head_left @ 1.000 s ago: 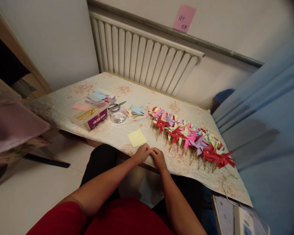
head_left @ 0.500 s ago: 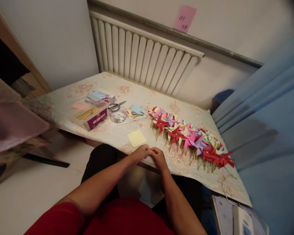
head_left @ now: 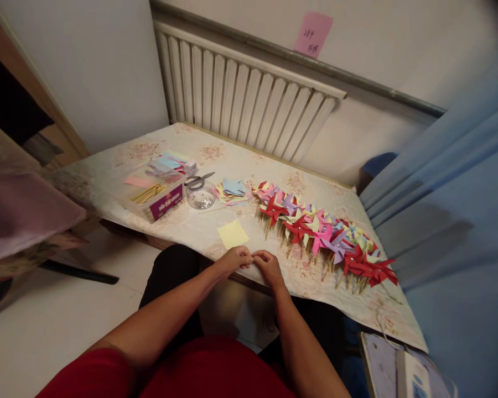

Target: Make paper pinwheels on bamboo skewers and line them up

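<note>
At the table's front edge my left hand (head_left: 237,260) and my right hand (head_left: 268,267) meet with fingertips pinched close together. Whatever lies between the fingers is too small to make out. Just beyond them a pale yellow paper square (head_left: 233,234) lies flat, with what looks like a cut at its upper corner. To the right stand rows of paper pinwheels (head_left: 299,228) on thin sticks, in red, pink, purple and cream. A round clear dish (head_left: 201,199) holds small shiny pieces, and black scissors (head_left: 196,181) rest at its back rim.
A clear box (head_left: 164,205) with a purple label holds thin wooden sticks (head_left: 149,193). Coloured paper pieces (head_left: 233,189) lie beside the dish, with more paper (head_left: 170,162) behind the box. A radiator (head_left: 240,94) backs the flowered tablecloth (head_left: 257,160); a blue curtain (head_left: 452,221) hangs right.
My fingertips have drawn very slightly apart, the left hand dipping a little. The paper square and pinwheels stay in place; the view has shifted slightly.
</note>
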A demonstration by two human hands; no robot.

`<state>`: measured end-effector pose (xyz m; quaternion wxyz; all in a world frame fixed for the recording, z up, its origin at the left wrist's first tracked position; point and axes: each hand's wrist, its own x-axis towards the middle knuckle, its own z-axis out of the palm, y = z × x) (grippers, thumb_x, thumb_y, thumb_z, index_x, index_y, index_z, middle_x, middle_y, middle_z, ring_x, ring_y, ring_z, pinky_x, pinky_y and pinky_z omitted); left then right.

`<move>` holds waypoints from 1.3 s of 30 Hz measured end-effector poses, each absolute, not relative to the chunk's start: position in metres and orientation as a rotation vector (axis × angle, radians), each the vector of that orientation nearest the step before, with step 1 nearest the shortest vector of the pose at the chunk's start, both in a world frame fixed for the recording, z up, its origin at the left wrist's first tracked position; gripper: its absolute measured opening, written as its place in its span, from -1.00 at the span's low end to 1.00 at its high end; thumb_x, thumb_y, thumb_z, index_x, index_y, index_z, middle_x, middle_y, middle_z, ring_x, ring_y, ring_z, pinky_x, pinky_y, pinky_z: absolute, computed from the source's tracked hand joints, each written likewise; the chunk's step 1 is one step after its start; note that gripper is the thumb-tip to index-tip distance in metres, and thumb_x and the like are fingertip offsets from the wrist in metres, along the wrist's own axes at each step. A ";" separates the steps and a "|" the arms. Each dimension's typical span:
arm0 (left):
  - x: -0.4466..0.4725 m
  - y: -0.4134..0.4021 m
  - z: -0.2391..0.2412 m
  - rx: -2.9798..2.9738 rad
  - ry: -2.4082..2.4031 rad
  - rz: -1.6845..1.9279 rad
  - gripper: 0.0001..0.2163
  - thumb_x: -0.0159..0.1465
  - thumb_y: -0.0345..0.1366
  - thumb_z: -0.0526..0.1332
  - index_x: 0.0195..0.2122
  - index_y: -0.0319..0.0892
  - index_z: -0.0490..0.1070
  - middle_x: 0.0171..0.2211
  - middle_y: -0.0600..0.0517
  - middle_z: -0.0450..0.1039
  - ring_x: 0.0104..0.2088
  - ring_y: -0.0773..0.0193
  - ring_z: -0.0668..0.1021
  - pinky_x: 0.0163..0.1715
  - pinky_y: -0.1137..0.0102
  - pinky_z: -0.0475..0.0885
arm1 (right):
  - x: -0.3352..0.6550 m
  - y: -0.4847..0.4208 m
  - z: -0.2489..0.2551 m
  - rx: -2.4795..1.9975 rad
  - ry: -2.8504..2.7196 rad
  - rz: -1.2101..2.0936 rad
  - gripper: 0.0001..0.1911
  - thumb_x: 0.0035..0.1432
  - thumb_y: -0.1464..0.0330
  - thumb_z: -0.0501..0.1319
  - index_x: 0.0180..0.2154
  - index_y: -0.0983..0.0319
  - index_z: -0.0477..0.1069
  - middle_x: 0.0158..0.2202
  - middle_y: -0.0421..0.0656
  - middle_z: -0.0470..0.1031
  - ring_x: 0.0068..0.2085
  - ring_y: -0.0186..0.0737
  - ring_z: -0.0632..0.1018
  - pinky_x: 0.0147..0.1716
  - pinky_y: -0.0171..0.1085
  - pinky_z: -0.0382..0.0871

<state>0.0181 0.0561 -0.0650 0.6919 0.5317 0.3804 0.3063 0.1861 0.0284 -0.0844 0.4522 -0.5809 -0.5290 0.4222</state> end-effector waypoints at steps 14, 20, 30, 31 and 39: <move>-0.034 0.074 -0.056 1.302 1.116 0.737 -0.80 0.17 -0.14 0.07 -0.49 -0.13 0.20 -0.58 0.12 0.32 -0.53 0.34 0.39 -0.43 0.40 0.30 | 0.185 0.028 -0.086 -1.430 -1.217 1.114 -0.78 -0.07 0.18 0.33 -0.41 0.20 0.55 -0.36 -0.15 0.61 -0.26 -0.14 0.55 -0.15 -0.21 0.38; -0.063 0.119 -0.053 1.649 1.712 0.669 -0.79 0.27 -0.22 0.00 -0.49 -0.12 0.24 -0.45 0.02 0.41 -0.35 0.22 0.46 -0.30 0.35 0.32 | 0.185 0.028 -0.087 -1.434 -1.213 1.108 -0.78 -0.07 0.18 0.33 -0.42 0.19 0.54 -0.36 -0.16 0.60 -0.27 -0.15 0.55 -0.17 -0.22 0.38; -0.041 0.154 -0.061 1.906 1.769 0.417 -0.60 0.14 -0.20 0.27 0.00 -0.17 0.34 0.08 -0.16 0.38 0.12 -0.02 0.34 0.03 0.27 0.22 | 0.185 0.030 -0.091 -1.454 -1.254 1.070 -0.80 -0.05 0.20 0.31 -0.41 0.19 0.54 -0.38 -0.19 0.58 -0.27 -0.17 0.53 -0.15 -0.23 0.36; -0.038 0.155 -0.061 1.920 1.770 0.394 -0.58 0.13 -0.19 0.27 0.01 -0.17 0.34 0.10 -0.17 0.36 0.14 -0.04 0.32 0.03 0.26 0.21 | 0.185 0.030 -0.092 -1.454 -1.257 1.065 -0.80 -0.05 0.20 0.31 -0.41 0.19 0.54 -0.38 -0.19 0.58 -0.27 -0.17 0.53 -0.15 -0.23 0.36; -0.027 0.165 -0.052 2.014 1.813 0.173 -0.56 0.10 -0.09 0.29 -0.01 -0.13 0.37 0.10 -0.17 0.32 0.12 -0.09 0.30 -0.01 0.20 0.24 | 0.184 0.030 -0.092 -1.451 -1.246 1.056 -0.81 -0.06 0.20 0.31 -0.43 0.18 0.54 -0.39 -0.20 0.58 -0.27 -0.16 0.53 -0.16 -0.22 0.37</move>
